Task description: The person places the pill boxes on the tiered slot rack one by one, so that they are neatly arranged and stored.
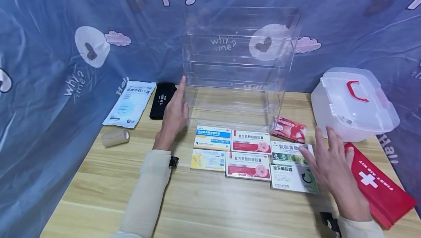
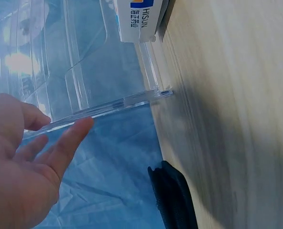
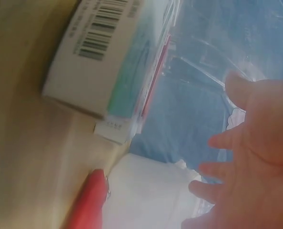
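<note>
A clear plastic tiered rack (image 1: 236,57) stands upright at the back of the table. At its left side is my left hand (image 1: 174,115); the left wrist view shows its thumb and extended fingers (image 2: 77,136) about the rack's edge, though firm contact is unclear. My right hand (image 1: 338,172) hovers with spread fingers near the green-and-white medicine boxes, holding nothing. Those are a capsule box (image 1: 294,177) and another box (image 1: 289,152) behind it. Beside them lie two red-and-white boxes (image 1: 248,165), a blue-and-white box (image 1: 212,138) and a yellow-and-white box (image 1: 207,159).
A red box (image 1: 289,128) lies by the rack's right front corner. Farther right are a white lidded case (image 1: 348,106) with a red handle and a red first aid pouch (image 1: 381,187). Leftward sit a mask packet (image 1: 129,104), a black pouch (image 1: 162,101) and a bandage roll (image 1: 115,137).
</note>
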`<move>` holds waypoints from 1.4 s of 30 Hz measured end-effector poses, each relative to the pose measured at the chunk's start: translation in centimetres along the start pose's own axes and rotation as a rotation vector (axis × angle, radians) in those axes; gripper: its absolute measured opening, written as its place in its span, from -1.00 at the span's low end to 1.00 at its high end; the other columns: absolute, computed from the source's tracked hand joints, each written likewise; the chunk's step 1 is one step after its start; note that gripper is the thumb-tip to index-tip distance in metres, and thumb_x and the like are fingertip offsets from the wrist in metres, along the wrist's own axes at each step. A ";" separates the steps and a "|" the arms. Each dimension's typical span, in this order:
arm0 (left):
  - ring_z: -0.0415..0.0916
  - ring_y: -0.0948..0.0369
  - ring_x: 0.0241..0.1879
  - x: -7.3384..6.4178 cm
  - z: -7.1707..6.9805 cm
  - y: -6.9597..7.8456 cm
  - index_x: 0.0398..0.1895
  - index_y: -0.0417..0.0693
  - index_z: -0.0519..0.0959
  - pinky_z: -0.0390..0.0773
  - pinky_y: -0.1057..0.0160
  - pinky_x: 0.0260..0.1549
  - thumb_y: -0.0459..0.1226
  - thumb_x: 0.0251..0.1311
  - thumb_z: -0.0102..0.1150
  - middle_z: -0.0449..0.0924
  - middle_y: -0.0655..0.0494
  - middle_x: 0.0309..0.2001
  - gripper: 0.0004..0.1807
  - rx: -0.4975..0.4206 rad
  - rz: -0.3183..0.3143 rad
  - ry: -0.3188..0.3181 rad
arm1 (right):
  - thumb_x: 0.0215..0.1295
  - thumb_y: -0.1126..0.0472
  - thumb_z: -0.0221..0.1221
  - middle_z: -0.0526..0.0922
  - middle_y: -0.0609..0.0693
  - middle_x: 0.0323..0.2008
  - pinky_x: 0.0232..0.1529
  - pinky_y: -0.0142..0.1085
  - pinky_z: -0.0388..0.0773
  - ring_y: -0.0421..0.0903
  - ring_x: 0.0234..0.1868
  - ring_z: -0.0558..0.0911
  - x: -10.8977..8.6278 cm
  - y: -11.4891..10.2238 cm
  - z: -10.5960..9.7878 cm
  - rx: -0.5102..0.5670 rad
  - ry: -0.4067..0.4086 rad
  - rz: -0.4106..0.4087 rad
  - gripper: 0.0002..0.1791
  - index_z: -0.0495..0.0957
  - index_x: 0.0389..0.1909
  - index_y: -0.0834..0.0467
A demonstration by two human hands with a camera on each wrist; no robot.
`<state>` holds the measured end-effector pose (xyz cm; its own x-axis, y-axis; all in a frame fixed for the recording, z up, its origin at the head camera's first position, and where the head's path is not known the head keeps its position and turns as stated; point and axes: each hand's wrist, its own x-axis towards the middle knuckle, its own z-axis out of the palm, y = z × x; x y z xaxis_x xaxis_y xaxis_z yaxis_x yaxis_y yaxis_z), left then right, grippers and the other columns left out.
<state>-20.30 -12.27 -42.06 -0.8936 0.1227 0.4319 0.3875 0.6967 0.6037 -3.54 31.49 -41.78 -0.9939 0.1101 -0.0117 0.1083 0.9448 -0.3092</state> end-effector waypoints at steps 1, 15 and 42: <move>0.50 -0.11 0.43 0.0 0.1 -0.1 0.80 0.31 -0.13 0.65 -0.12 0.17 -0.51 0.50 0.05 0.18 0.04 0.72 -0.01 0.000 0.006 0.004 | 0.56 -0.22 0.13 -0.29 0.49 0.68 0.52 0.61 -0.37 0.53 0.66 -0.23 0.2 0.0 0.0 0.007 0.000 -0.007 0.09 -0.25 0.76 0.20; 0.60 -0.09 -0.27 -0.1 0.3 -0.6 0.80 0.29 -0.09 0.62 0.05 -0.28 -0.51 0.49 0.06 0.21 0.01 0.70 -0.02 -0.020 0.025 0.026 | 0.60 -0.11 0.15 -0.09 0.56 0.63 0.33 0.62 0.22 0.59 0.61 -0.04 5.8 0.1 -0.3 0.075 -0.207 -0.039 0.03 -0.22 0.75 0.27; 0.47 -0.03 -0.46 -0.3 0.0 -0.8 0.80 0.28 -0.05 0.61 0.03 -0.29 -0.52 0.46 0.10 0.15 0.11 0.72 -0.02 -0.045 0.024 0.023 | 0.50 0.09 0.27 -0.02 0.68 0.43 0.32 0.53 0.35 0.57 0.28 0.21 10.2 1.8 -0.7 0.067 -0.380 -0.033 -0.02 -0.04 0.62 0.55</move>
<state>-20.37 -12.82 -42.65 -0.8788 0.1222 0.4613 0.4186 0.6616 0.6222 -13.46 34.49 -41.76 -0.9358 -0.0541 -0.3484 0.0868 0.9224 -0.3763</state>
